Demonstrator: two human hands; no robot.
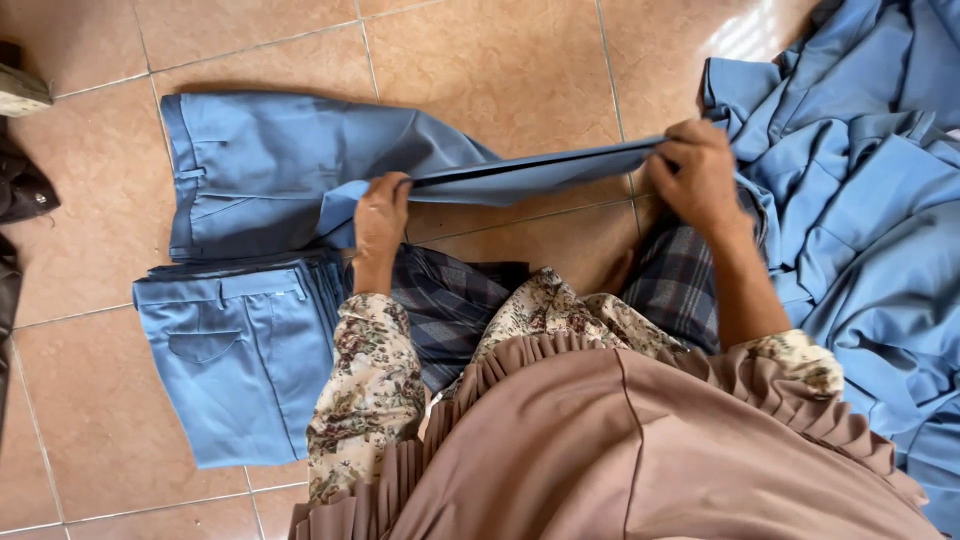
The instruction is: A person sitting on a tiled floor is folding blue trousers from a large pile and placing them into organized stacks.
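Observation:
A pair of blue trousers [280, 165] lies on the tiled floor with its waist at the far left. Its legs [540, 172] are lifted off the floor and pulled taut between my hands. My left hand [381, 215] grips the legs near the middle. My right hand [700, 175] pinches the hem end at the right. Below the left hand sits a stack of folded blue trousers [235, 350], back pocket facing up.
A heap of unfolded blue garments [870, 210] fills the right side. Dark items [22, 190] lie at the left edge. My lap with a brown pleated cloth [620, 450] and plaid fabric [450, 300] takes up the foreground. Tan floor tiles [500, 70] show beyond.

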